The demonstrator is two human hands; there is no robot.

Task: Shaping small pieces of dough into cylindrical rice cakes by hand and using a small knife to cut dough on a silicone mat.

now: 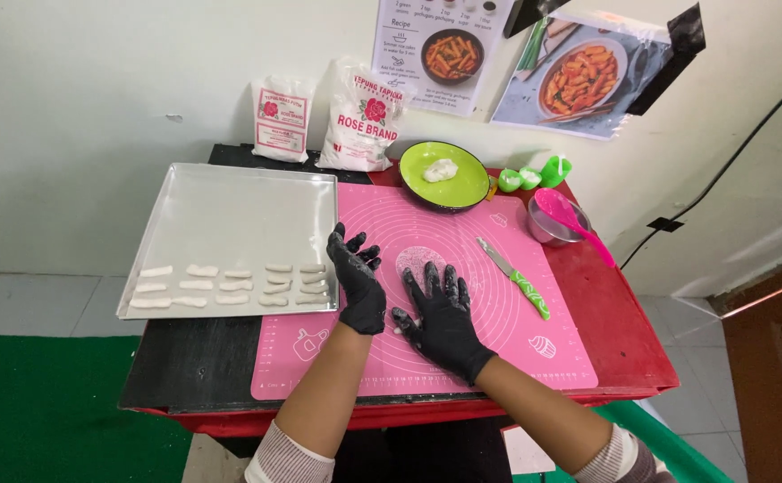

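White dough (406, 324) lies under the flat right hand (443, 317).

Both hands wear black gloves. The left hand (358, 279) is raised on edge, fingers spread; the right hand (442, 315) lies flat, palm down, fingers splayed.

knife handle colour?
Green with white flecks, on the knife lying on the pink mat; head view.

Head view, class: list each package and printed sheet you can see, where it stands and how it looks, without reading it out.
Small flour bag: against wall behind the tray, white with red label.
Large flour bag: right of it, white, red flower.
Recipe sheet: on wall, white with food photo.
Food photo: taped, tilted, farther right.
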